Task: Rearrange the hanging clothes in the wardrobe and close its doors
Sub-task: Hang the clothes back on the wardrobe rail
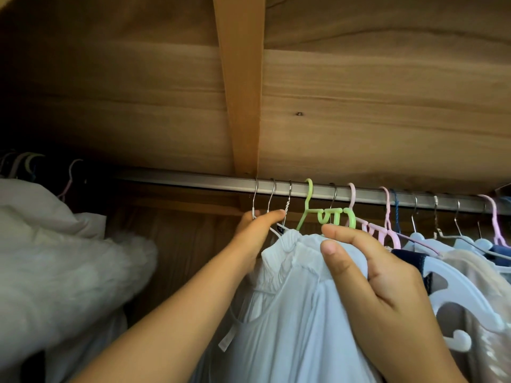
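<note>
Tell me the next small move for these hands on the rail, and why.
Probably slide the metal hangers leftward along the rail. The left hand grips their necks just under the rail, the right hand pinches the white garment by the green hanger, and the rail is bare to the left while the hangers to the right are crowded.

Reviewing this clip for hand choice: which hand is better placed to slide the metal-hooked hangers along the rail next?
Probably the left hand: it already grips the necks of the metal-hooked hangers just under the silver rail. The right hand pinches the white blouse lower down.
</note>
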Motion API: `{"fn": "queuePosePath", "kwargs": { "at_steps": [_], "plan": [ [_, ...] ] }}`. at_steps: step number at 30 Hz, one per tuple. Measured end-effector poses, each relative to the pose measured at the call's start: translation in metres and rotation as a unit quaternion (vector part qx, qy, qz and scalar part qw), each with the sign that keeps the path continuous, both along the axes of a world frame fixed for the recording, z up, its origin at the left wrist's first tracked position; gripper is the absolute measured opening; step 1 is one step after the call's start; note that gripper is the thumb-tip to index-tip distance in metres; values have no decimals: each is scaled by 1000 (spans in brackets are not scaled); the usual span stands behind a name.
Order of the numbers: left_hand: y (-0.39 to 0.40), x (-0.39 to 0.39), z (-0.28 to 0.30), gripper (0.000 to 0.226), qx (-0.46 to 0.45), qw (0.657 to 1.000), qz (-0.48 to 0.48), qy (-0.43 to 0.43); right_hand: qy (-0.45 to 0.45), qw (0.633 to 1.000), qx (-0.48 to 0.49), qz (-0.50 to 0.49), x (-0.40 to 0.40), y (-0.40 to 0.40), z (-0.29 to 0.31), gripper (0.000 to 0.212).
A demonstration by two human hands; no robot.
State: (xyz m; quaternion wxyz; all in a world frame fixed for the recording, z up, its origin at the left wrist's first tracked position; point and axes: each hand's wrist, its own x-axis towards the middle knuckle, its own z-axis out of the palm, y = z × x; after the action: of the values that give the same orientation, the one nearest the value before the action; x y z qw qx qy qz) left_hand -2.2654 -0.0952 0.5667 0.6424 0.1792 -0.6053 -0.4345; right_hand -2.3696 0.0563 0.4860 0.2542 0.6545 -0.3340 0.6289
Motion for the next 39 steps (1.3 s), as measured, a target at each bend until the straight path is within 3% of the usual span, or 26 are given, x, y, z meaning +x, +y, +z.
{"fn": "queuePosePath", "kwargs": {
  "at_steps": [8,11,15,19,23,26,30,34,39],
  "plan": [
    [3,-26,-2,23,-5,999,-27,44,51,994,-75,-53,-7,-2,0,47],
    [6,-25,-4,21,-13,999,-22,30,40,997,-49,-43,-7,4,-2,47],
    [7,-13,-7,19,-56,995,72,26,21,999,30,-20,-5,13,-5,34],
    [15,-1,-9,61,-73,984,160,-12,-7,997,74,23,-4,19,-11,52],
    [41,12,-22,65,-147,961,231,-24,-20,996,65,53,-2,25,-17,69],
    [70,18,-48,44,-206,946,251,-13,-22,996,51,65,-4,29,-25,63],
    [112,26,-97,21,-258,926,274,-24,-21,996,43,81,-7,33,-39,74],
    [152,35,-149,28,-221,935,278,-17,-25,995,26,95,-7,45,-62,75],
    [206,47,-213,14,-164,939,301,-20,-21,996,-13,81,0,75,-102,68]
  ]
}}
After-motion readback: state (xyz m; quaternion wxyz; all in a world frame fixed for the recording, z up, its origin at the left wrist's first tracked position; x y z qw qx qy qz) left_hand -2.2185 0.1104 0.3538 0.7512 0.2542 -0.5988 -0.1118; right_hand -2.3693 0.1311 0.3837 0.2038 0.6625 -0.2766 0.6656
